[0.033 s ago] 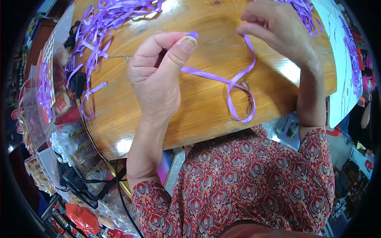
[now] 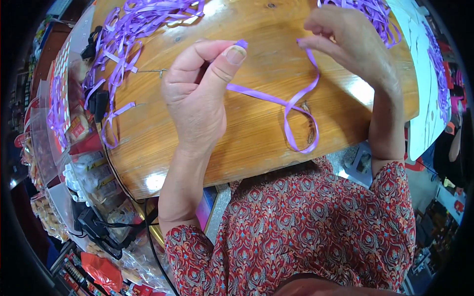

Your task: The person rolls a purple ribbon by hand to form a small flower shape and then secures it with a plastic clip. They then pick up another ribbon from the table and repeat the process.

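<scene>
A narrow purple ribbon [image 2: 256,93] runs between my two hands over the wooden table, crossing itself in one loose loop near the front edge. My left hand [image 2: 202,81] is closed, thumb against forefinger, and a small folded bit of the ribbon sticks up past the thumb tip. My right hand [image 2: 345,44] is at the upper right, its other fingers curled and set apart from the lowest digit. At that digit's tip the ribbon's far end comes out from underneath; the exact grip there is partly hidden.
Purple ribbon heaps [image 2: 158,17] lie at the table's far left and a further pile [image 2: 375,22] beyond my right hand. A white marble-patterned surface [image 2: 419,89] adjoins on the right. Black cables [image 2: 98,227] and bagged goods crowd the left side. The wooden table [image 2: 237,153] ends just before my body.
Both hands stay in nearly the same places, with the ribbon loop holding its shape. A little of the ribbon's end now shows at the right fingertip.
</scene>
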`<state>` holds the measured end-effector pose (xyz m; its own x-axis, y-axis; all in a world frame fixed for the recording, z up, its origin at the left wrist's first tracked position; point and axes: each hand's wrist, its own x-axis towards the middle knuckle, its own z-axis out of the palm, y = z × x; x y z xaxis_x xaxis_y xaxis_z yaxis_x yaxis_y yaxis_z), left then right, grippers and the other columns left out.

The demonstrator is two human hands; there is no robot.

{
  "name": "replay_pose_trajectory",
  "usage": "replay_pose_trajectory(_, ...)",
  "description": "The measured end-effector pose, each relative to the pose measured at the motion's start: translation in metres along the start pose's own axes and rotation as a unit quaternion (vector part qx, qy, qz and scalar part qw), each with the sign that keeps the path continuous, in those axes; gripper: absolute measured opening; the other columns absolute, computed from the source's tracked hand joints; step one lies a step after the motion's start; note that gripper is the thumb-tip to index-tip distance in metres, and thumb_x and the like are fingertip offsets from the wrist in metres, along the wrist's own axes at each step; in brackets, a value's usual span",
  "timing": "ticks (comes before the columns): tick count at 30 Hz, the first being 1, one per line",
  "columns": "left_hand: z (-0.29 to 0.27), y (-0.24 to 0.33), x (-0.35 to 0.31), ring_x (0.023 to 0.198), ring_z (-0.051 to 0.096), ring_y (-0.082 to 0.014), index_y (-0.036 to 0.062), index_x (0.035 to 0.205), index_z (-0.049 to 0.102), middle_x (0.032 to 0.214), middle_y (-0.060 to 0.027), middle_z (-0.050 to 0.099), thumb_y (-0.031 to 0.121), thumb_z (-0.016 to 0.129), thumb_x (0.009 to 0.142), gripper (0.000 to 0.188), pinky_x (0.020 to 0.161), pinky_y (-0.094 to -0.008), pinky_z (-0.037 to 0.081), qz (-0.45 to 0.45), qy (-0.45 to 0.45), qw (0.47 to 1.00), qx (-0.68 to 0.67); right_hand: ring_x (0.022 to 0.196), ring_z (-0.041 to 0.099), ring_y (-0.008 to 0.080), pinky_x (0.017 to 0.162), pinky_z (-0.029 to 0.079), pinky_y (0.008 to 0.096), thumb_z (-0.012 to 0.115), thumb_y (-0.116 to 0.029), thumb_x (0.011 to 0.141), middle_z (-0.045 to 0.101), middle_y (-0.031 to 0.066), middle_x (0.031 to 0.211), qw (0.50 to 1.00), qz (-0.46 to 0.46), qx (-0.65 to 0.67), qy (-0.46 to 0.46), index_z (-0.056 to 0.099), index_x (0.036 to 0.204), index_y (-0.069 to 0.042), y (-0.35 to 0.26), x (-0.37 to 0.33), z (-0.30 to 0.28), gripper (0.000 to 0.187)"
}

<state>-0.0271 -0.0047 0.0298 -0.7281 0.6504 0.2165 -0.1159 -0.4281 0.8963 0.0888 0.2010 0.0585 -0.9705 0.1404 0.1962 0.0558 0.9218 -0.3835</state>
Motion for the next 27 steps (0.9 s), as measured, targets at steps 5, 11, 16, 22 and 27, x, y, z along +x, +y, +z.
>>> replay_pose_trajectory(5, 0.007, 0.002, 0.001, 0.073, 0.054, -0.0061, -0.0011, 0.086, 0.064, 0.079, -0.0001, 0.060, -0.002, 0.067, 0.078, 0.008, 0.067, -0.0182, 0.042, -0.013, 0.009, 1.000, 0.001, 0.066, 0.055, 0.0278, 0.058, 0.044, 0.0367, 0.068, -0.014, 0.073, 0.055, 0.0114, 0.075, 0.996, -0.019, -0.084, 0.016, 0.058, 0.082, 0.000, 0.013, -0.012, 0.007, 0.020)
replay_pose_trajectory(11, 0.006, 0.003, 0.001, 0.076, 0.053, -0.0066, -0.0015, 0.090, 0.064, 0.081, -0.0002, 0.059, -0.003, 0.066, 0.079, 0.011, 0.068, -0.0189, 0.041, -0.004, -0.019, 1.000, 0.000, 0.067, 0.055, 0.0290, 0.059, 0.043, 0.0366, 0.067, -0.008, 0.071, 0.053, 0.0109, 0.071, 0.999, -0.044, -0.029, -0.007, 0.058, 0.080, 0.000, 0.015, -0.009, 0.011, 0.015)
replay_pose_trajectory(16, 0.004, 0.002, 0.001, 0.076, 0.052, -0.0066, -0.0016, 0.093, 0.063, 0.083, -0.0004, 0.058, -0.002, 0.064, 0.080, 0.013, 0.068, -0.0189, 0.040, -0.011, -0.045, 0.999, -0.022, 0.072, 0.059, 0.0253, 0.064, 0.046, 0.0325, 0.065, -0.005, 0.074, 0.058, 0.0103, 0.075, 0.996, -0.045, 0.071, -0.004, 0.058, 0.081, 0.000, 0.000, -0.007, 0.005, 0.011)
replay_pose_trajectory(22, 0.001, -0.002, 0.001, 0.071, 0.048, -0.0051, -0.0012, 0.095, 0.063, 0.083, 0.0003, 0.058, -0.001, 0.063, 0.081, 0.014, 0.063, -0.0186, 0.037, -0.039, -0.078, 0.996, -0.012, 0.085, 0.062, 0.0162, 0.074, 0.048, 0.0269, 0.066, -0.003, 0.077, 0.064, 0.0102, 0.088, 0.930, -0.088, 0.358, 0.001, 0.059, 0.083, 0.001, -0.029, -0.011, 0.004, 0.010)
replay_pose_trajectory(27, 0.007, -0.006, 0.001, 0.069, 0.045, -0.0041, -0.0010, 0.095, 0.063, 0.082, 0.0008, 0.057, -0.001, 0.062, 0.081, 0.014, 0.060, -0.0183, 0.035, -0.063, -0.080, 0.994, -0.034, 0.067, 0.057, 0.0065, 0.058, 0.045, 0.0184, 0.066, -0.006, 0.081, 0.062, 0.0045, 0.077, 0.903, -0.027, 0.419, 0.094, 0.060, 0.088, -0.001, -0.034, -0.014, 0.012, 0.010)
